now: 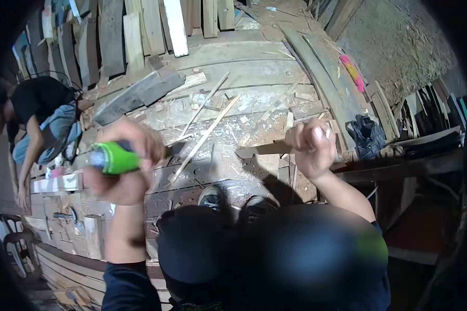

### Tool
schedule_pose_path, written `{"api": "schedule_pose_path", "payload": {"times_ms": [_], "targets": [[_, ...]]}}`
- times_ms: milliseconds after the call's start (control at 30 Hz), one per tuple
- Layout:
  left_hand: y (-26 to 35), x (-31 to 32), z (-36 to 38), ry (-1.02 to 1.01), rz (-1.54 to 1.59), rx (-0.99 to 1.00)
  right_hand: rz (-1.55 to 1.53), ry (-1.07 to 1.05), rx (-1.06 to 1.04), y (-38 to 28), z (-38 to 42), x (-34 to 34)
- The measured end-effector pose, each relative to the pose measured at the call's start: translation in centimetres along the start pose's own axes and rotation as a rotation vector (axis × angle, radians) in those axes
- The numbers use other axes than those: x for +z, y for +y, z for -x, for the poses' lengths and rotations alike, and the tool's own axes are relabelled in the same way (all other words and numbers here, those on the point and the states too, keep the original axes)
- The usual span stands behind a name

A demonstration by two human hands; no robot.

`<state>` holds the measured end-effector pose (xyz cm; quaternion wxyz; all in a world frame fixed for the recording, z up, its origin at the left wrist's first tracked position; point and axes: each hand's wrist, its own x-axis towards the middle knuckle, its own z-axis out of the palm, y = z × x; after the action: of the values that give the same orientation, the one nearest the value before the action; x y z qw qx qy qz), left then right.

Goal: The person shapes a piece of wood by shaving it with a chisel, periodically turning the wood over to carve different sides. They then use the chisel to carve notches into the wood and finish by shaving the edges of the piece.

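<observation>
Left hand (120,168) is raised in front of the camera, its fingers curled around a green cylinder (114,158), apparently a tool handle; motion blur hides what sticks out of it. Right hand (311,147) is clenched in a fist around the end of a flat wooden strip (262,149), which reaches leftward from the fist toward the left hand without touching it. Below the hands sit two shoes (233,199), close together on a plank floor (254,78) strewn with chips and sawdust. Two thin sticks (205,136) lie crossed on the floor just beyond the hands. Farther off, a thick grey beam (140,93) lies slanted, with boards leaning behind it. At far left, another person (41,124) crouches low.
</observation>
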<state>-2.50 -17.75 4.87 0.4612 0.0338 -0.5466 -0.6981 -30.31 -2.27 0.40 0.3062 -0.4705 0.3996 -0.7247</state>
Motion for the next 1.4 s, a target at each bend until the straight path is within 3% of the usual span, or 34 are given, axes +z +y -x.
{"api": "schedule_pose_path", "payload": {"times_ms": [133,233,300,367,500,533,600,733,833,867,900,967,1033,1133,1233,1333,1400], "targets": [[-9.5,-1.1,1.0,0.026,0.239,0.003,-0.034,0.011,-0.002,0.5,2.3,1.5],[-11.9,-0.7,1.4,0.053,0.308,-0.043,0.018,0.022,-0.051,1.3,2.9,1.8],[-10.6,-0.2,1.1,0.017,0.373,0.031,-0.045,0.127,-0.107,1.7,2.6,2.8],[-8.8,0.0,-0.6,-0.171,0.323,0.125,-0.028,0.122,-0.12,1.9,2.4,3.5],[-5.4,0.5,-2.6,-0.278,0.173,0.053,0.138,0.032,0.07,0.1,2.8,3.8],[-3.4,0.7,-2.4,-0.215,0.047,-0.036,0.149,0.01,0.129,-0.6,3.1,3.9],[-0.4,0.3,-2.1,-0.189,0.074,-0.01,0.201,-0.065,0.231,-2.2,3.6,3.9],[7.0,1.6,-1.5,-0.109,-0.035,-0.111,0.264,-0.222,0.254,-3.5,6.3,4.6],[9.1,2.0,1.5,-0.01,-0.016,-0.074,0.323,-0.019,0.414,-5.0,6.6,7.1],[9.1,2.4,2.7,0.098,-0.032,-0.007,0.329,0.021,0.403,-4.8,7.4,7.6],[8.7,1.7,3.5,-0.028,0.004,0.021,0.398,0.029,0.327,-4.5,7.9,8.1],[7.8,2.0,5.6,-0.052,0.134,0.04,0.492,0.113,0.236,-3.2,10.3,9.1],[6.0,4.3,8.3,0.175,0.167,-0.014,0.531,0.162,0.086,-1.7,11.8,10.7],[2.7,5.9,10.1,0.198,0.238,-0.037,0.469,0.155,-0.048,0.2,13.7,11.9],[0.0,6.3,10.2,-0.052,0.045,0.031,0.461,0.196,-0.149,0.8,14.9,12.0],[-1.8,7.4,10.2,-0.021,0.004,0.015,0.405,0.249,-0.17,1.3,15.3,11.8],[-2.6,7.8,9.5,-0.053,0.047,0.121,0.382,0.266,-0.223,1.7,14.7,11.9]]}}
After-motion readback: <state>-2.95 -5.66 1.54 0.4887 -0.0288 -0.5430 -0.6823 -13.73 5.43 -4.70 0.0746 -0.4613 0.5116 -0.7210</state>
